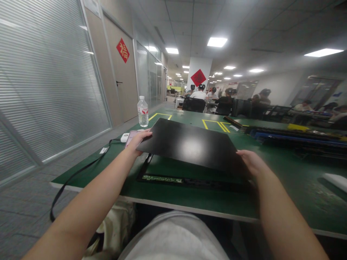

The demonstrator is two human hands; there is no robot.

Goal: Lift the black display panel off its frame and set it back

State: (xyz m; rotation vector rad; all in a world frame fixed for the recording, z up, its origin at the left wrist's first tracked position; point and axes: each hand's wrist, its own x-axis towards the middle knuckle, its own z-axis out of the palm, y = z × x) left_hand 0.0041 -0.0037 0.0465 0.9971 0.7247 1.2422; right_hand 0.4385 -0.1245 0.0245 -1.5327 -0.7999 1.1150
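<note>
A flat black panel (189, 144) is held above the green table (284, 177), tilted with its near edge raised. My left hand (138, 141) grips the panel's left edge, fingers closed round it. My right hand (251, 162) grips its near right corner, thumb on top. Under the panel lies a black frame (168, 178) with a strip of green circuit board along its near side.
A water bottle (142, 112) stands at the table's far left, with a pink phone (130, 138) and a white charger (124, 137) on a black cable (78, 173). Black and blue parts (292, 137) are stacked at the right. Several people sit at tables farther back.
</note>
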